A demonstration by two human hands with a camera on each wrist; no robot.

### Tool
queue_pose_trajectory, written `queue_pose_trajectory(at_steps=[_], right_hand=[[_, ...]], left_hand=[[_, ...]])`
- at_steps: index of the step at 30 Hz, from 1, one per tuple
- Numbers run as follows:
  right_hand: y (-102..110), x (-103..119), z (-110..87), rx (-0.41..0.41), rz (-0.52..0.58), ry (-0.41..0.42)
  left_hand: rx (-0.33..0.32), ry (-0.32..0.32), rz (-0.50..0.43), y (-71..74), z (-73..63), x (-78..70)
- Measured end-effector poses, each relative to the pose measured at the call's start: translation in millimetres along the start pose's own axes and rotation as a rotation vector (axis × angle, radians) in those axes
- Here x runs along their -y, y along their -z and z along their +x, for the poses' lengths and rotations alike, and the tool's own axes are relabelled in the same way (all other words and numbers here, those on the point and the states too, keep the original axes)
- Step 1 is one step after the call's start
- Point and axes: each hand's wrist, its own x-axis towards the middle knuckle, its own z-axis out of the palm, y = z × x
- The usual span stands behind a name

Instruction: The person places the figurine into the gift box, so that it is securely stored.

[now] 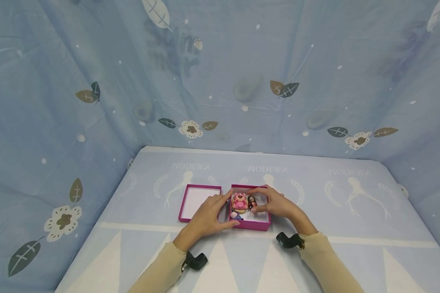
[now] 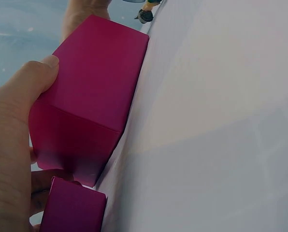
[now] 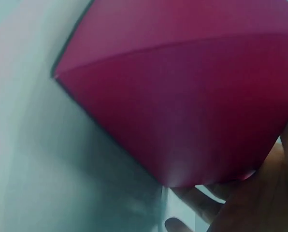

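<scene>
An open magenta box [image 1: 251,225] with a white inside sits on the table. Inside it are a pink bear figurine [image 1: 239,202], a small purple-and-white figurine [image 1: 236,215] and a dark-haired doll figurine [image 1: 252,202]. My left hand [image 1: 210,214] grips the box's left side, its thumb [image 2: 42,75] against the front wall. Reaching over the right wall, my right hand [image 1: 276,202] has thumb and index finger at either end of the dark-haired figurine and pinches it. The right wrist view shows mostly the box's outer walls [image 3: 182,101], which hide the figurines.
A shallow magenta lid [image 1: 199,201] with a white inside lies left of the box, close to my left fingers. The table has a patterned blue-and-white cloth [image 1: 352,228]. Blue printed curtains [image 1: 223,61] rise behind it and along the sides.
</scene>
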Motion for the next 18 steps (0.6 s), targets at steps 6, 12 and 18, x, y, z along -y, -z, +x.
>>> queue_pose_trajectory(at_steps=[6,12,18], right_hand=[[0.0,-3.9,-3.1,-0.006,0.030,0.055],[-0.6,-3.5,-8.0,-0.070,0.019,0.085],[-5.7,-7.3,-11.8,-0.122,0.027,0.116]], left_hand=[[-0.003,0.000,0.010,0.0,0.1,-1.1],[-0.019,0.003,0.015,0.0,0.1,-1.6],[-0.004,0.012,0.008,0.4,-1.1,-1.0]])
